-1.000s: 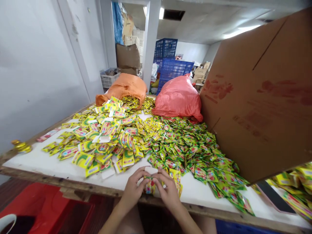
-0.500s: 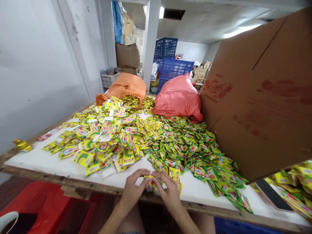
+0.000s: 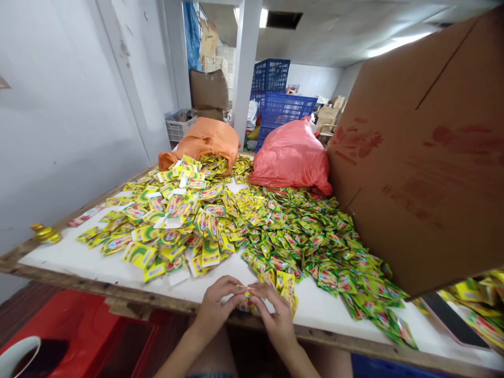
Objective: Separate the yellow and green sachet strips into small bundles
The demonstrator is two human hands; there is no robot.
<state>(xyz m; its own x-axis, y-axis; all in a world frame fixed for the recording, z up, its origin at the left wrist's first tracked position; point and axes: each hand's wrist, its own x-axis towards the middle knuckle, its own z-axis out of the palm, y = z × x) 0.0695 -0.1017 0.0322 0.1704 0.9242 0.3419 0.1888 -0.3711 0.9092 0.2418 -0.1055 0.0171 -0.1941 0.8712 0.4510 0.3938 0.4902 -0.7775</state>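
White tabletop [image 3: 71, 260] with a rough wooden edge runs across in front of me, in a storeroom with blue crates [image 3: 281, 102] stacked at the back. Both my hands meet at the near edge: my left hand [image 3: 216, 310] and my right hand [image 3: 277, 317] pinch a small stack of sachets [image 3: 247, 302] between thumbs and fingertips, closed narrowly on it from either side. I hold it low and close to me, just above the board, so the packets square up against each other and none slip out. How many are in the stack I cannot tell; my fingers hide most of it.

Right beside my right hand lie a few loose yellow sachets [image 3: 286, 286], within easy reach. Beyond them spreads the heap of small green sachets [image 3: 315, 241], and to my left the heap of larger yellow packets [image 3: 173, 220], the two kinds lying mostly apart. An orange sack [image 3: 205, 142] lies open on its side at the far end, packets spilling from its mouth; a pink sack [image 3: 293, 155] sits tied beside it. A big cardboard box [image 3: 425, 157] leans over the table's right side, tilted towards me.
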